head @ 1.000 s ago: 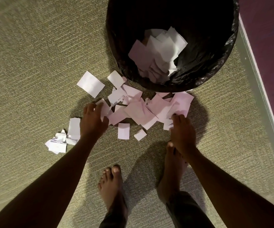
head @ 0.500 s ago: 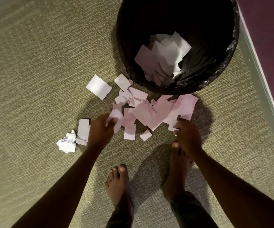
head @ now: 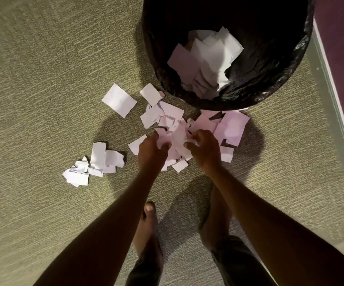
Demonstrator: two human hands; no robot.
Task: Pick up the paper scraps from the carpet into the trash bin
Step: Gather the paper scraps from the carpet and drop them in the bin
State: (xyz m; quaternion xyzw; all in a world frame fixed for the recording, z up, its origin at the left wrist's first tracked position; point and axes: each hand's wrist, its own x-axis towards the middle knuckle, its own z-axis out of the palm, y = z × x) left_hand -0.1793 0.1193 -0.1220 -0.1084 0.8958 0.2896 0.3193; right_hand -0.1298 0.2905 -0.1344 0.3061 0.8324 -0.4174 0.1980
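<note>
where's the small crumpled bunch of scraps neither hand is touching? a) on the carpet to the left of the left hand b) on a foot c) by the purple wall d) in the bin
A: the crumpled bunch lies on the carpet left of the left hand, apart from the main pile that both it and the right hand grip.

Close together, left grip (head: 150, 150), right grip (head: 205, 150) (both curled)

Dim warm light, soft shadows (edges blurred)
</note>
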